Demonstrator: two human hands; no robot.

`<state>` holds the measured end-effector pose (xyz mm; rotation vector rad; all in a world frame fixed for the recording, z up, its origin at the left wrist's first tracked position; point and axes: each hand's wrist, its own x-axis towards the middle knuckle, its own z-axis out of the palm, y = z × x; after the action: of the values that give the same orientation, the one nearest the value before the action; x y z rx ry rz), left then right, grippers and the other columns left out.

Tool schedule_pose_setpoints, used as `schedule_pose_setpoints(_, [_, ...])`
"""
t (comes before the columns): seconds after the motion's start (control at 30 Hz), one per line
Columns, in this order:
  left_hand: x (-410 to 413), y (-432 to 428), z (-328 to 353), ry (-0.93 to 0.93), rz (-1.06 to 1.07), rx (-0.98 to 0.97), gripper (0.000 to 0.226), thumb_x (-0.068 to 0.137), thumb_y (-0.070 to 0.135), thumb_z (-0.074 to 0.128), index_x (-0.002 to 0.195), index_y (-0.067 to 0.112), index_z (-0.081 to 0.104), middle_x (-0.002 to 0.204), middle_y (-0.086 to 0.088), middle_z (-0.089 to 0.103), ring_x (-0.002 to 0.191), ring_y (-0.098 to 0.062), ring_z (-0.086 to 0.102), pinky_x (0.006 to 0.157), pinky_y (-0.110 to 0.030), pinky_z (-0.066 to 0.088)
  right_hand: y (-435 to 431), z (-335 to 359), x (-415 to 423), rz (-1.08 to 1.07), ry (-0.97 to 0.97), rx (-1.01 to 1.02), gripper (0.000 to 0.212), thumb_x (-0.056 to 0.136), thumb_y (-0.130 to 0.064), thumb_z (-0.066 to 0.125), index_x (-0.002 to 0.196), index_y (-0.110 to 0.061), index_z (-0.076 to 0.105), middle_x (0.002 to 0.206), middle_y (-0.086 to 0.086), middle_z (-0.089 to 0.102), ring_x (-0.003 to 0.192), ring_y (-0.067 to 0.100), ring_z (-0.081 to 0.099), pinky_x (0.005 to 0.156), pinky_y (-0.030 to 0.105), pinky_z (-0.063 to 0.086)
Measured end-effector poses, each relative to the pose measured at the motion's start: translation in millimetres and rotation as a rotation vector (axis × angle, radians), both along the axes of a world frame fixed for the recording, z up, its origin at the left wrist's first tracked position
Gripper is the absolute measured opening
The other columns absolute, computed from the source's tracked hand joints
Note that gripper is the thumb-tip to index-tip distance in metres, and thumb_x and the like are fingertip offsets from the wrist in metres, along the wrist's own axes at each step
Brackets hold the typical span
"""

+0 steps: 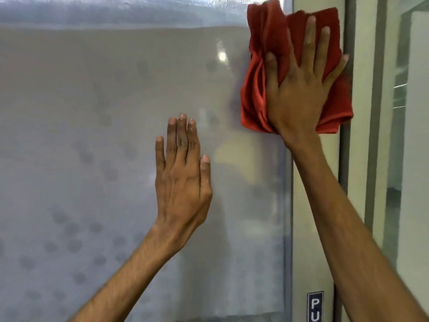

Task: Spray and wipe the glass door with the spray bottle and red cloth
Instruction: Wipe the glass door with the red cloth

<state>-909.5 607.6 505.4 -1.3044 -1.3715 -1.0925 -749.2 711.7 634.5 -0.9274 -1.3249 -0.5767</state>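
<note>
red cloth [262,73]: soft, light, limp, bunched into loose folds; likely damp and a bit grabby on glass, though wetness cannot be confirmed. best taken under a flat palm with fingers spread wide, so pressure reaches the whole pad rather than one ridge; pinching an edge would only let it flop.

sits at about 1 o'clock in view, pressed against the glass door [104,135] near its right-hand edge, overlapping the clear margin and just beside the grey frame [348,31].

right hand [299,94]: fully spread, fingers apart and pointing to 12 o'clock, palm flat on the cloth, pinning it to the pane rather than clutching it. no curl around the fabric visible.

left hand [183,175]: flat and empty, fingers close together, pointing up, at roughly 6 to 7 o'clock from the cloth and well apart from it; appears laid against the frosted pane as a brace, contact probable but not certain.

glass: rigid, smooth, slippery, faint dotted pattern. blue sign [314,306] at 5 o'clock, partly cut off. spray bottle not in view.
</note>
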Motion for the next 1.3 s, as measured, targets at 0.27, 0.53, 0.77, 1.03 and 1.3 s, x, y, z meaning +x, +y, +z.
schedule_pose_setpoints(0.27, [11, 9, -19, 0.063, 0.032, -0.022, 0.063, 0.099, 0.016, 0.033, 0.157, 0.005, 0.011, 0.166, -0.007, 0.003, 0.154, -0.02, -0.002, 0.125, -0.041, -0.009, -5, -84, -7, 0.071, 0.009, 0.015, 0.062, 0.102, -0.053, 0.03, 0.158, -0.03, 0.022, 0.168, 0.01, 0.016, 0.157, 0.03, 0.009, 0.123, 0.061, 0.003])
schedule_pose_setpoints(0.53, [1, -1, -55, 0.047, 0.06, -0.047, 0.061, 0.099, 0.015, 0.031, 0.157, 0.004, 0.014, 0.166, -0.009, 0.008, 0.155, -0.022, 0.003, 0.126, -0.041, -0.008, -5, -173, -5, 0.034, 0.048, -0.075, 0.068, 0.097, -0.059, 0.034, 0.159, -0.033, 0.02, 0.168, 0.013, 0.013, 0.156, 0.032, 0.008, 0.121, 0.066, 0.006])
schedule_pose_setpoints(0.77, [-1, -4, -89, 0.009, 0.053, -0.055, 0.061, 0.1, 0.017, 0.03, 0.157, 0.005, 0.015, 0.166, -0.01, 0.009, 0.155, -0.024, 0.004, 0.126, -0.042, -0.004, -8, -227, -7, 0.05, 0.084, -0.151, 0.069, 0.098, -0.064, 0.022, 0.16, -0.035, 0.011, 0.169, 0.011, 0.008, 0.157, 0.031, 0.004, 0.121, 0.067, 0.003])
schedule_pose_setpoints(1.03, [-11, -15, -108, -0.013, 0.041, -0.11, 0.059, 0.1, 0.019, 0.03, 0.156, 0.006, 0.019, 0.166, -0.01, 0.011, 0.155, -0.021, 0.004, 0.126, -0.041, -0.002, -20, -215, -4, 0.101, 0.057, -0.163, 0.067, 0.097, -0.049, 0.037, 0.158, -0.025, 0.024, 0.167, 0.011, 0.021, 0.155, 0.034, 0.013, 0.116, 0.074, 0.007])
schedule_pose_setpoints(1.3, [-33, -20, -78, -0.059, 0.065, -0.049, 0.06, 0.101, 0.02, 0.027, 0.157, 0.009, 0.006, 0.165, -0.005, -0.005, 0.154, -0.018, -0.008, 0.126, -0.041, -0.008, -2, -42, 4, 0.088, -0.069, -0.021, 0.062, 0.103, -0.057, 0.026, 0.158, -0.029, 0.024, 0.168, 0.008, 0.016, 0.156, 0.032, 0.009, 0.119, 0.068, 0.0])
